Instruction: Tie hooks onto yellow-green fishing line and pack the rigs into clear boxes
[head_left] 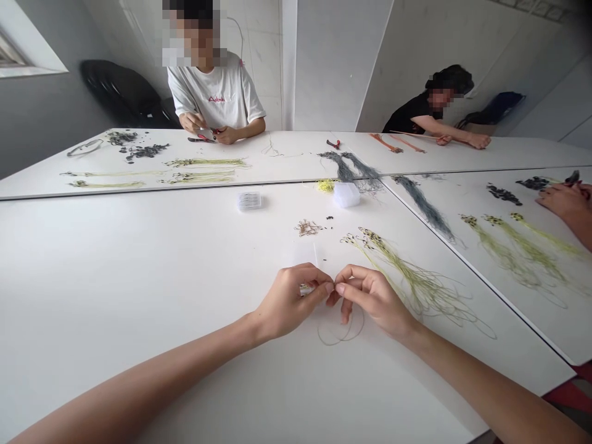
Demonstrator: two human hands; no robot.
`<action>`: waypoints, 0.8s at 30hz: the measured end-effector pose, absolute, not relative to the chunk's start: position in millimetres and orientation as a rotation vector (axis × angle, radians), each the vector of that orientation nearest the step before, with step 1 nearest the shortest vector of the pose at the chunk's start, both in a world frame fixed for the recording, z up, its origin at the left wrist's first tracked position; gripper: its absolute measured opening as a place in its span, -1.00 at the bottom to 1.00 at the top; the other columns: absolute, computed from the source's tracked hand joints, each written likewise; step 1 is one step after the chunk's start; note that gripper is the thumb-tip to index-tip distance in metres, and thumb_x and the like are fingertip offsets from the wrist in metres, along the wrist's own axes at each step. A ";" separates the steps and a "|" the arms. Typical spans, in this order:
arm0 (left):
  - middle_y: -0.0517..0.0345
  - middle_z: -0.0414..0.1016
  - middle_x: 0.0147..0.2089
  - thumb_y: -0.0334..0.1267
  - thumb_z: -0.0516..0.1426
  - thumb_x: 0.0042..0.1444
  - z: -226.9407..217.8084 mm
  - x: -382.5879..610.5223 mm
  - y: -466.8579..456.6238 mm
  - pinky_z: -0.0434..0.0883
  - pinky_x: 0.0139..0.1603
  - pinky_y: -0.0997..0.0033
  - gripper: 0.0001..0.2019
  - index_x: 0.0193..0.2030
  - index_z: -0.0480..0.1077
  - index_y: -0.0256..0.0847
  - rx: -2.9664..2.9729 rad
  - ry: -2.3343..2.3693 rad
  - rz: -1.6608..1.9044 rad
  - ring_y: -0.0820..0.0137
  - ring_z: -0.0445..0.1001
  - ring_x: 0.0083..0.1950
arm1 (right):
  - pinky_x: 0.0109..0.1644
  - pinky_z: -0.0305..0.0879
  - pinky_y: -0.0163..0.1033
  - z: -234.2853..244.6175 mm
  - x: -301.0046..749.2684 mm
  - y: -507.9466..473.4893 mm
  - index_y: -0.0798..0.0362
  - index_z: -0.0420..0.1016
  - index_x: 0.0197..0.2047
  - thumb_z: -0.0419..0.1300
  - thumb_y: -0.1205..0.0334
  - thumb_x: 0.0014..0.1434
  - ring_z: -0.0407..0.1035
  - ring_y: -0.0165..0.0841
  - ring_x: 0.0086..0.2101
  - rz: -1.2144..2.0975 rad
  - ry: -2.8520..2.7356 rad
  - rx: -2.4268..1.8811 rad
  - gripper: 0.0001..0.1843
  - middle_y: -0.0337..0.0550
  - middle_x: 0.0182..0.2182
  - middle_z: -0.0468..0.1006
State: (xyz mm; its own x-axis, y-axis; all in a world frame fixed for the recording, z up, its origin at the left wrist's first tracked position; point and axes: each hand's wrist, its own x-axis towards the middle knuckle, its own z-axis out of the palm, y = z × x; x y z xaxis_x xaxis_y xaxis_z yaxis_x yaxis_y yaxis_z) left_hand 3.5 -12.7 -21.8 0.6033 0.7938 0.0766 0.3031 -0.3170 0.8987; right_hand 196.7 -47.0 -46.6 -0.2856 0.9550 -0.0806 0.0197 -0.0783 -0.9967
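Observation:
My left hand [293, 299] and my right hand [377, 302] meet above the table, thumbs and forefingers pinched tip to tip. A thin fishing line [340, 340] curls in loose loops below the fingers, seeming to run up into my right hand. Whatever small piece sits between the left fingertips is too tiny to make out. Just beyond the hands lie a pile of small brown hooks [309, 228] and a few tiny black pieces [329, 217]. To the right rests a bundle of yellow-green lines [411, 271] with dark ends.
Behind the hooks stand a white plastic box [346, 195], yellow bits [325, 185] and a small clear case [250, 201]. Dark grey line bundles [345, 166] lie across the table seam. Two people sit opposite; a co-worker's hand [567, 197] works at right beside more yellow-green bundles [520, 253].

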 end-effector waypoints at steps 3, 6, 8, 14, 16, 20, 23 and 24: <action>0.15 0.52 -0.28 -0.24 0.05 0.26 -22.2 3.2 -12.2 0.36 -0.22 0.41 -0.79 -0.30 0.49 -0.18 1.927 0.914 0.651 0.39 0.46 -0.25 | -0.36 0.37 -0.26 -47.7 196.2 -45.6 0.10 0.43 -0.29 0.20 0.14 0.21 0.43 -0.43 -0.54 1.496 -1.368 -1.092 -0.82 -0.20 -0.43 0.53; 0.13 0.51 -0.26 -0.22 0.04 0.26 -23.8 2.7 -10.8 0.34 -0.28 0.41 -0.79 -0.28 0.47 -0.19 1.949 0.953 0.656 0.38 0.45 -0.27 | -0.35 0.37 -0.26 -48.6 196.6 -44.2 0.10 0.47 -0.27 0.28 0.16 0.13 0.43 -0.43 -0.50 1.477 -1.349 -1.098 -0.82 -0.21 -0.42 0.50; 0.12 0.50 -0.26 -0.23 0.03 0.26 -25.1 2.4 -10.1 0.33 -0.32 0.42 -0.79 -0.29 0.46 -0.19 1.970 0.972 0.662 0.37 0.45 -0.27 | -0.35 0.36 -0.26 -49.5 197.1 -43.7 0.10 0.48 -0.26 0.29 0.15 0.12 0.43 -0.43 -0.50 1.455 -1.344 -1.113 -0.81 -0.21 -0.41 0.50; 0.12 0.46 -0.29 -0.24 -0.01 0.28 -31.2 2.3 -10.0 0.30 -0.38 0.45 -0.78 -0.31 0.41 -0.20 2.095 0.995 0.702 0.40 0.41 -0.32 | -0.40 0.38 -0.25 -52.0 196.6 -45.2 0.10 0.50 -0.24 0.24 0.13 0.16 0.40 -0.42 -0.54 1.326 -1.393 -1.216 -0.80 -0.19 -0.43 0.52; 0.10 0.46 -0.29 -0.26 -0.02 0.29 -33.2 2.5 -10.3 0.31 -0.36 0.43 -0.78 -0.30 0.41 -0.20 2.175 0.992 0.712 0.41 0.40 -0.34 | -0.40 0.38 -0.24 -53.2 195.4 -46.6 0.08 0.50 -0.24 0.22 0.15 0.17 0.39 -0.41 -0.53 1.243 -1.440 -1.268 -0.83 -0.19 -0.46 0.52; 0.10 0.46 -0.30 -0.29 -0.04 0.29 -36.3 3.0 -11.1 0.32 -0.24 0.36 -0.78 -0.25 0.42 -0.19 2.363 1.010 0.691 0.40 0.39 -0.35 | -0.44 0.34 -0.26 -56.9 193.6 -49.2 0.05 0.47 -0.26 0.18 0.20 0.18 0.34 -0.42 -0.55 1.160 -1.506 -1.343 -0.88 -0.23 -0.51 0.49; 0.10 0.47 -0.30 -0.31 -0.06 0.30 -38.5 2.8 -11.6 0.30 -0.16 0.29 -0.77 -0.23 0.41 -0.20 2.488 1.025 0.679 0.38 0.39 -0.34 | -0.48 0.27 -0.29 -59.7 194.4 -48.6 0.04 0.45 -0.26 0.14 0.23 0.18 0.27 -0.43 -0.56 1.164 -1.521 -1.372 -0.91 -0.28 -0.56 0.42; 0.09 0.47 -0.31 -0.32 -0.06 0.30 -39.3 2.5 -11.7 0.29 -0.14 0.27 -0.77 -0.22 0.41 -0.20 2.529 1.024 0.678 0.38 0.39 -0.33 | -0.49 0.24 -0.30 -60.2 195.1 -47.7 0.04 0.44 -0.26 0.14 0.24 0.18 0.25 -0.43 -0.56 1.163 -1.524 -1.381 -0.91 -0.29 -0.58 0.39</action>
State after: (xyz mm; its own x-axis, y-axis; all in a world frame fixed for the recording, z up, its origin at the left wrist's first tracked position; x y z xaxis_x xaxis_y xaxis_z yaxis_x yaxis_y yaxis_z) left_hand 2.5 -11.7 -39.3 0.6288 0.7156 0.3041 0.5592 -0.6880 0.4626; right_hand 195.1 -47.7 -60.2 -0.1270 0.9911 -0.0393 0.3000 0.0007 -0.9539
